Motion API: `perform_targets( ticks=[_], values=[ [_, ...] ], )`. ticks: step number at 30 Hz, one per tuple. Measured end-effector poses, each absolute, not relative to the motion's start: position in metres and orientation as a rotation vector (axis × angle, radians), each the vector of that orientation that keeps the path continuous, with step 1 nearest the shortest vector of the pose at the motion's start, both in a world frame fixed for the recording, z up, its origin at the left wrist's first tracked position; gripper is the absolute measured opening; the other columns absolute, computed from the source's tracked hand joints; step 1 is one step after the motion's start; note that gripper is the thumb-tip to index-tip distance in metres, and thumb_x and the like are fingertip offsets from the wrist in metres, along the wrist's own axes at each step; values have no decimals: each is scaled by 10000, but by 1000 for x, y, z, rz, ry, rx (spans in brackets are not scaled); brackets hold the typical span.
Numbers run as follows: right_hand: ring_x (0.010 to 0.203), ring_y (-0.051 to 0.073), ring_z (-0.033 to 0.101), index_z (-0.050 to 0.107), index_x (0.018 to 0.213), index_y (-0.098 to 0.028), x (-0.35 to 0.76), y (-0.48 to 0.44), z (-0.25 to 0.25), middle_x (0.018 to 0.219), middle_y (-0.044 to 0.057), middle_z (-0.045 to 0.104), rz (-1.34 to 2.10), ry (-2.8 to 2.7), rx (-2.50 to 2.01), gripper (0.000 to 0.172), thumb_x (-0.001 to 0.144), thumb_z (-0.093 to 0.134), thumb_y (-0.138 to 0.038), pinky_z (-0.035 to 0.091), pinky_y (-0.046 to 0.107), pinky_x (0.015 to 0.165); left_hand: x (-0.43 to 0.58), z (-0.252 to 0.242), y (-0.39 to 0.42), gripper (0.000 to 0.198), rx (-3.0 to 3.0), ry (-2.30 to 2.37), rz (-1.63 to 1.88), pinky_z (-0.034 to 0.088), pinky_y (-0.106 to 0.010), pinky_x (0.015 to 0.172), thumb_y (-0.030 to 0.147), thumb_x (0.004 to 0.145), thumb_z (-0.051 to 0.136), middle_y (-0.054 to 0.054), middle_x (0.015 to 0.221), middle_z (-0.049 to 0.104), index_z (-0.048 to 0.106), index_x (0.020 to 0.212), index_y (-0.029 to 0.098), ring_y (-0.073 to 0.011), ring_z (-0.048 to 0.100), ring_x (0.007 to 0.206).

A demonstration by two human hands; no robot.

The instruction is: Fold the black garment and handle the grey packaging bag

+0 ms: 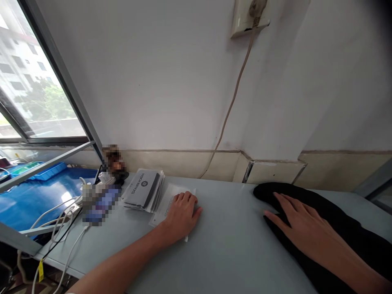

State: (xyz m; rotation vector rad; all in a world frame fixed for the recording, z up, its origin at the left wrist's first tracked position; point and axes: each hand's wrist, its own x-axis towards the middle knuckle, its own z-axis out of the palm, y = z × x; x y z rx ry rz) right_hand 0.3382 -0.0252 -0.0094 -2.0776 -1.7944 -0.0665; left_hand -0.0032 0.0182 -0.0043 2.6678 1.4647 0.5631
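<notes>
My left hand (181, 215) lies palm down on a translucent plastic bag (163, 207) with faint print on it. Its fingers are slightly bent and the thumb stands apart; nothing shows in its grip. To the left of that bag is a stack of grey printed packages (141, 188) in clear wrapping, marked ROCKBROS. Over on the right, my right hand (301, 220) rests spread and flat on a black cloth piece (339, 216). The cloth has a long, curved outline with a split near my thumb; its exact kind I cannot make out.
The grey table (226, 245) meets a wall at the back. A blurred phone-like thing (102, 204), a power strip (72, 208) and white cables (72, 247) lie at the left. A cord (234, 96) hangs from a wall socket (243, 20). A metal frame (61, 73) stands at the left.
</notes>
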Motion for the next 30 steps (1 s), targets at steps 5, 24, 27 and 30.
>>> perform_targets(
  ticks=[5, 24, 27, 30],
  values=[
    [1310, 371, 607, 571, 1459, -227, 283, -10, 18, 1474, 126, 622, 364, -1951, -1890, 723, 965, 345, -705, 538, 500, 1048, -6, -8, 20, 235, 2656, 1311, 603, 443, -503, 1115, 292, 1033, 569, -129, 1354, 610, 558, 1244, 190, -314, 569, 1284],
    [1169, 376, 571, 639, 1319, -211, 203, -9, -24, 1338, 145, 638, 187, -2125, -1683, 385, 1007, 495, -384, 503, 541, 961, -12, -22, 30, 379, 2580, 1407, 549, 298, -591, 1249, 189, 1027, 458, -172, 1566, 475, 453, 1406, 191, -336, 398, 1510],
    [1160, 346, 573, 642, 1317, -208, 211, -5, -22, 1310, 137, 638, 231, -2166, -1608, 377, 1013, 498, -380, 497, 521, 999, -16, -12, 34, 368, 2583, 1419, 572, 316, -583, 1240, 241, 1053, 446, -175, 1571, 465, 442, 1417, 188, -336, 379, 1519],
    [1151, 306, 574, 645, 1312, -207, 222, -1, -19, 1286, 119, 638, 308, -2178, -1525, 367, 1026, 490, -377, 491, 479, 1041, -28, 16, 42, 352, 2601, 1434, 737, 397, -494, 1199, 297, 1091, 384, -132, 1532, 505, 436, 1431, 222, -278, 461, 1453]
  ],
)
